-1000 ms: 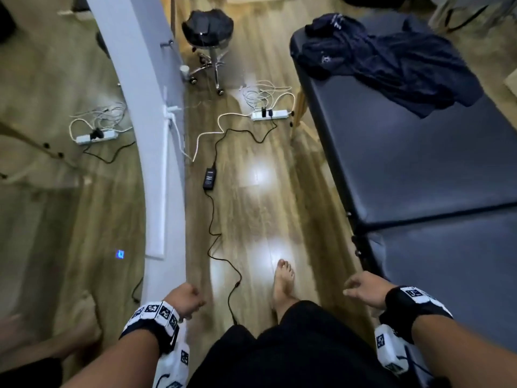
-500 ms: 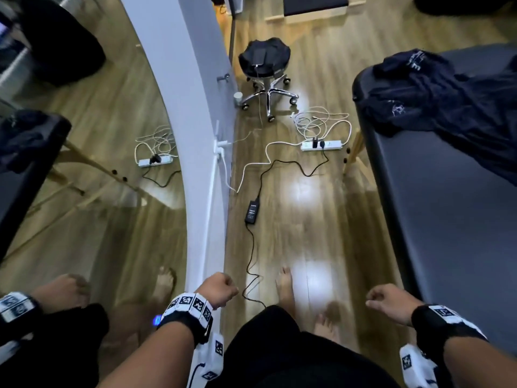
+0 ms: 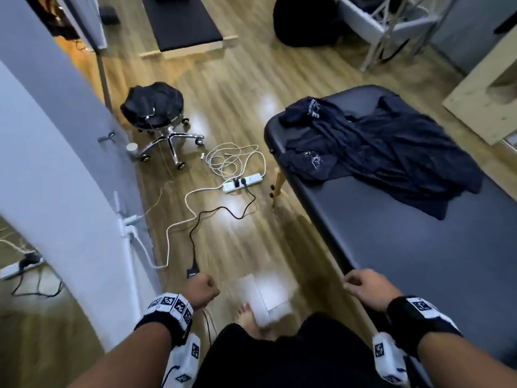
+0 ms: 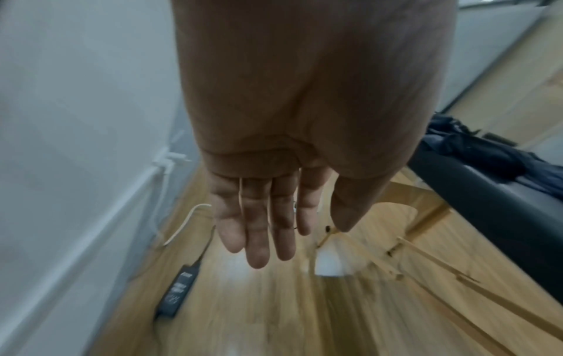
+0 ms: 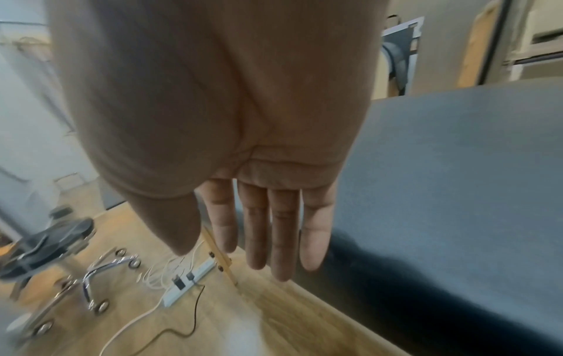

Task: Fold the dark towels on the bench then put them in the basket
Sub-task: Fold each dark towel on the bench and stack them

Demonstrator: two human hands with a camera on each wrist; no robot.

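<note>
Several dark navy towels (image 3: 386, 152) lie crumpled in a heap at the far end of the black padded bench (image 3: 419, 247). The left wrist view also shows the towels (image 4: 475, 149) on the bench. My left hand (image 3: 202, 289) hangs over the wooden floor, empty, its fingers (image 4: 259, 236) relaxed. Just at the bench's near left edge is my right hand (image 3: 361, 285), which holds nothing, its fingers (image 5: 283, 240) hanging loose. Both hands are far from the towels. I cannot make out a basket.
A grey wall (image 3: 70, 191) runs along the left. On the floor lie a power strip with coiled cables (image 3: 243, 182) and a black adapter (image 3: 193, 271). A rolling stool (image 3: 156, 113) stands beyond them. A white frame rack (image 3: 391, 26) and a wooden box (image 3: 486, 88) stand at the back right.
The view has swung up and right, so the towels and more of the bench show. My right hand now sits by the bench edge. Both hands stay empty.
</note>
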